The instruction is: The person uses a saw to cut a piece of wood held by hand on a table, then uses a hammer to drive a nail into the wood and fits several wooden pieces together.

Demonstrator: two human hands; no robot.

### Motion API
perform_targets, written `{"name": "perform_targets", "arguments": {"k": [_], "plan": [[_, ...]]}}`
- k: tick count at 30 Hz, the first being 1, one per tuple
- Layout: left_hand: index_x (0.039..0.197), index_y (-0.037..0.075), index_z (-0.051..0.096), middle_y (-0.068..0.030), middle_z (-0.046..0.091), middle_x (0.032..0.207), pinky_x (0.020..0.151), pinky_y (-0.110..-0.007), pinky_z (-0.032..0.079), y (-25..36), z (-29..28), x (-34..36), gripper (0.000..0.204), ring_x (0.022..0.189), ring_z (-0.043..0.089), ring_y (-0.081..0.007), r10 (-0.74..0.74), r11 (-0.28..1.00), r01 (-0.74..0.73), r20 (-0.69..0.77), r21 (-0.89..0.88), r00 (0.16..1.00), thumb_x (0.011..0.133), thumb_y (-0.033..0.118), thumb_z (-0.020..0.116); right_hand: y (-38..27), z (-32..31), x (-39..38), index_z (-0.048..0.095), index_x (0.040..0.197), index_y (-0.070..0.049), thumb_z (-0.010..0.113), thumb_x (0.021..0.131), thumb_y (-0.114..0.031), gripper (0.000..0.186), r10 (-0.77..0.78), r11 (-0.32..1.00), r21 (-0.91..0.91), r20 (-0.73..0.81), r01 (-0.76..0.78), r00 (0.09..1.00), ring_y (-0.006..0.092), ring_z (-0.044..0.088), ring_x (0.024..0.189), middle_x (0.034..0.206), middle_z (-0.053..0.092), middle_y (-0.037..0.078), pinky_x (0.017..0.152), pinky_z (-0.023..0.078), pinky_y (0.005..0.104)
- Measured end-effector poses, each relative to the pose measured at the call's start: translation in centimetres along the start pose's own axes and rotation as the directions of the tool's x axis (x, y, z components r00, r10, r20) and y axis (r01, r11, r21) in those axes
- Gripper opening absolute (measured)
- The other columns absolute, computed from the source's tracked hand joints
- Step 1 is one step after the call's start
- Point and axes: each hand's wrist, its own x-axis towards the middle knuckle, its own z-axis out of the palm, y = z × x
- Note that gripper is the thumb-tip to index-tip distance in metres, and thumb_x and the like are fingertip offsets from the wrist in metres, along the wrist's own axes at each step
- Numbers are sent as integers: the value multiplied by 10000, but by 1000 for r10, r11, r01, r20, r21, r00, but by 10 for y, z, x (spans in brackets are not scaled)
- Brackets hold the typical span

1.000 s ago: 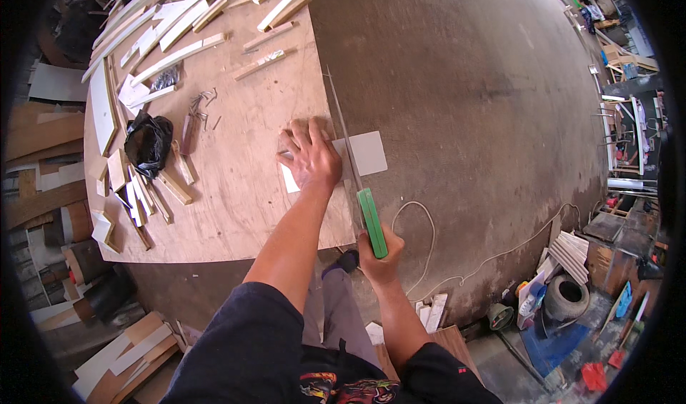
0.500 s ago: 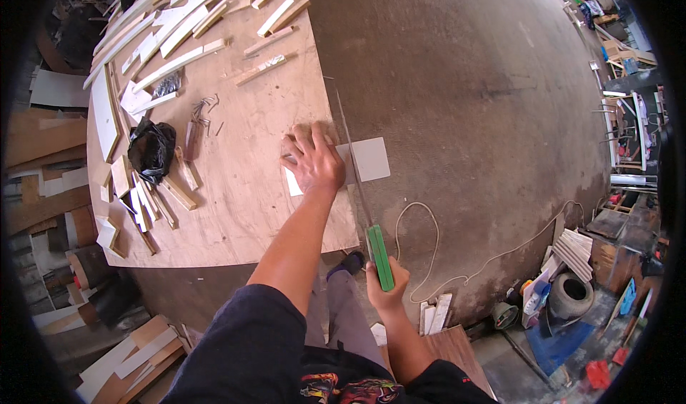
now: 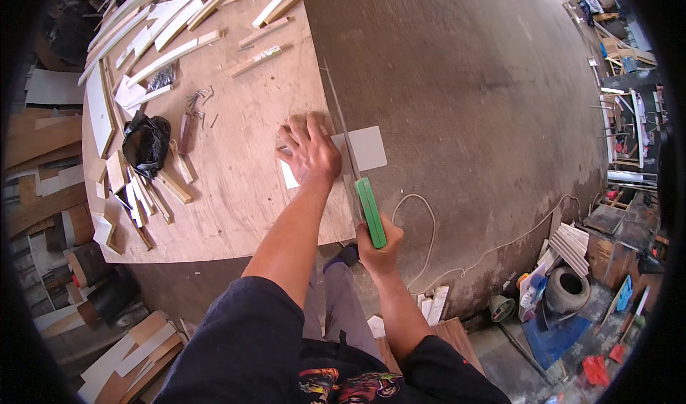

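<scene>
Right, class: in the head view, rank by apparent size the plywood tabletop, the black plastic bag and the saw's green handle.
1. plywood tabletop, by far the largest
2. black plastic bag
3. green handle, slimmer than the bag though similar in length

A plywood tabletop (image 3: pixel 236 189) strewn with wood strips (image 3: pixel 171 36) stands on a stained concrete floor (image 3: pixel 471 82); clutter (image 3: pixel 564 289) lines the daylit edges.
</scene>
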Motion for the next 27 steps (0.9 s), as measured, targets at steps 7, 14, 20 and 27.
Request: {"name": "perform_targets", "arguments": {"k": [7,14,20,27], "plan": [[1525,202,388,-173,283,1615,1104,-719,230,-5,-1,1,524,1503,225,-445,18,1000,-17,-33,15,999,1016,281,486,7,-18,-45,551,732,-14,724,798,-6,185,-192,969,-154,18,192,981,395,591,546,622,545,186,503,428,415],[1520,200,382,-178,292,1604,1119,-711,203,-2,-1,1,504,1504,209,-448,7,1000,-7,-19,-3,1000,1030,285,465,4,-27,-57,630,793,-14,704,804,-5,75,-115,990,-88,-3,114,993,368,635,571,666,611,177,528,474,400],[1524,201,376,-175,263,1619,1124,-713,195,-1,1,0,492,1505,203,-440,10,1000,-10,-15,9,1000,1047,305,438,3,-11,-13,706,912,4,713,789,21,124,-29,999,-38,50,31,998,340,668,596,678,622,174,559,508,402],[1521,185,384,-172,262,1617,1117,-720,203,-3,5,-1,494,1500,205,-434,15,1000,-14,-16,18,1000,1047,307,444,-1,-21,-38,685,884,3,715,801,11,89,-27,998,-54,28,29,999,339,667,597,665,615,174,556,500,385]]}}
